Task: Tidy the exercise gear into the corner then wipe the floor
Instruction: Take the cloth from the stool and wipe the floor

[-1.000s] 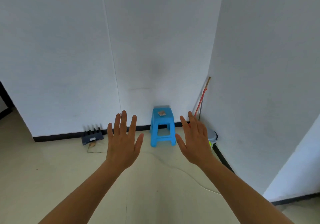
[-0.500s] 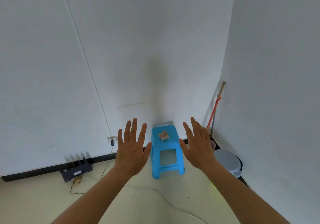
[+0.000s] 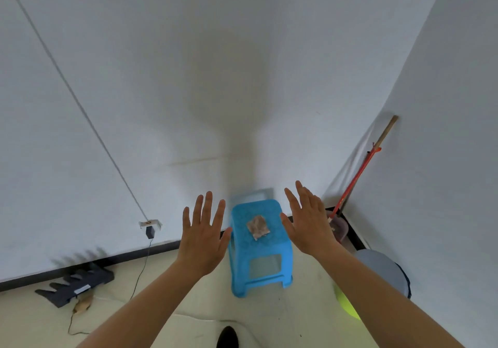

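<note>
rag (image 3: 258, 226) is lying crumpled on top of the blue stool (image 3: 260, 275), which is standing on the floor (image 3: 188, 302) close to the corner. left hand (image 3: 203, 242) and right hand (image 3: 310, 226) are hovering either side of the stool top, backs to camera, fingers straight and spread, holding nothing. black toothed rack (image 3: 75, 285) is sitting by the skirting on the left, red-handled stick (image 3: 358, 169) is leaning in the corner on the right, with a grey round lid (image 3: 382, 269) and lime-green object (image 3: 346, 306) sitting below it.
</note>
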